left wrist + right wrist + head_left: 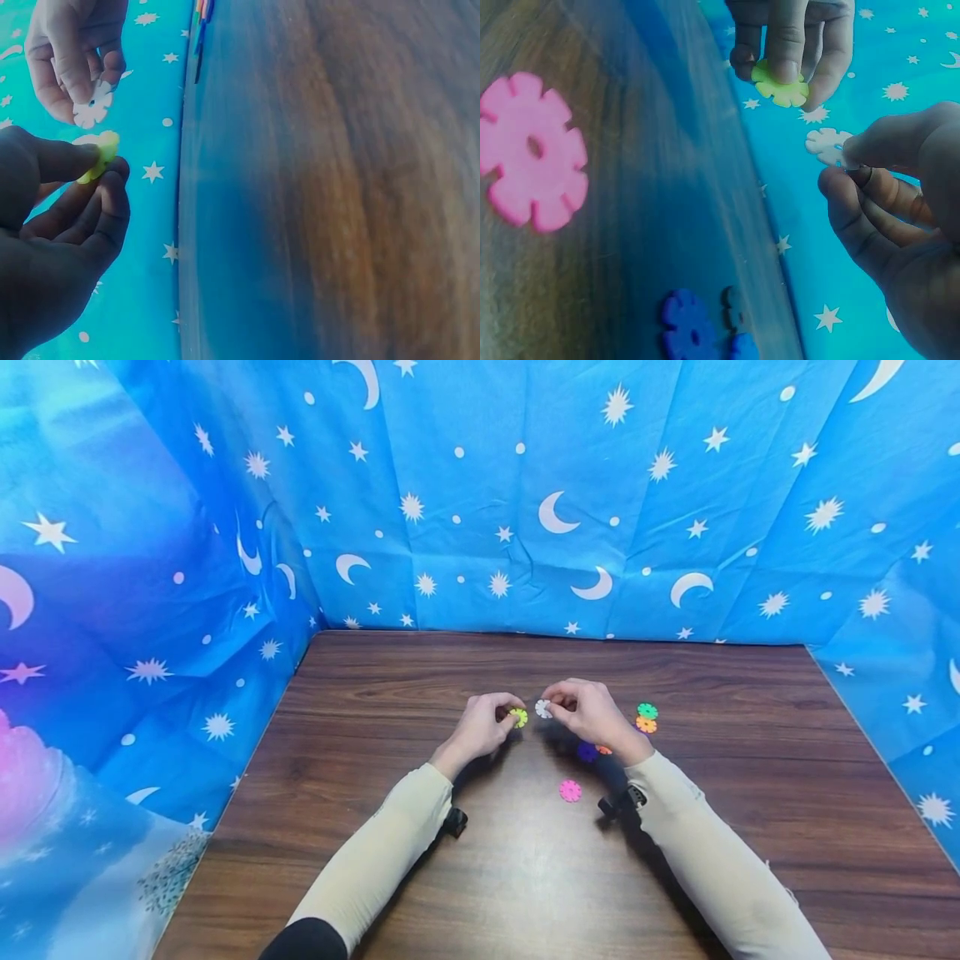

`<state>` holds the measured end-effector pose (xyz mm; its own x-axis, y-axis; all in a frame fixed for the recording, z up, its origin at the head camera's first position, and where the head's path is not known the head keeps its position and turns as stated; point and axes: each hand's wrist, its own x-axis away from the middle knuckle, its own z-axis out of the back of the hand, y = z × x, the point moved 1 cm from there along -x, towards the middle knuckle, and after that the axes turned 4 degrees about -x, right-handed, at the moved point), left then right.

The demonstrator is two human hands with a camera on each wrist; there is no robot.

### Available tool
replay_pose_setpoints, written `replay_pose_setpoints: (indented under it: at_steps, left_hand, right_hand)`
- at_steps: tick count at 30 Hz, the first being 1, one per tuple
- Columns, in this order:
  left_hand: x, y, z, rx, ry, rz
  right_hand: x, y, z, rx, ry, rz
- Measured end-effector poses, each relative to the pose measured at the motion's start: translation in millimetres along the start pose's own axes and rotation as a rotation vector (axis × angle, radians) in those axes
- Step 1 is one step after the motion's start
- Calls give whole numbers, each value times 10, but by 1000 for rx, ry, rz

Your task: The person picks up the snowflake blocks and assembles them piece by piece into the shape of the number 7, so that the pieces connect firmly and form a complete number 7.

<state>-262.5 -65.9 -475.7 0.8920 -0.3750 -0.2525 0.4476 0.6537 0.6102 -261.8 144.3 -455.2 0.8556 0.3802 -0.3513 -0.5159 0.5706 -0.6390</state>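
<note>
Between thumb and fingers, my left hand pinches a yellow notched plastic disc. Facing it, my right hand pinches a white notched disc by its edge. A small gap separates the two discs, and both are held above the table. In the right wrist view the yellow disc shows its petal-like rim and the white disc is partly covered by the thumb. The left wrist view has the yellow disc seen tilted, below the white one.
On the wooden table a pink disc lies nearest me. A purple disc and an orange one are beneath my right wrist. Right of that hand are a green disc and another orange disc. A blue star-patterned cloth hangs behind.
</note>
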Motion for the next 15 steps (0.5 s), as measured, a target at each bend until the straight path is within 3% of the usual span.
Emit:
replay_pose_setpoints:
  at_steps: [6, 15]
  left_hand:
    - [-4, 6, 23, 50, 81, -13]
    - [-19, 107, 86, 145, 162, -14]
  right_hand:
    - [-13, -31, 35, 2, 30, -8]
    - [-70, -91, 71, -66, 153, 35]
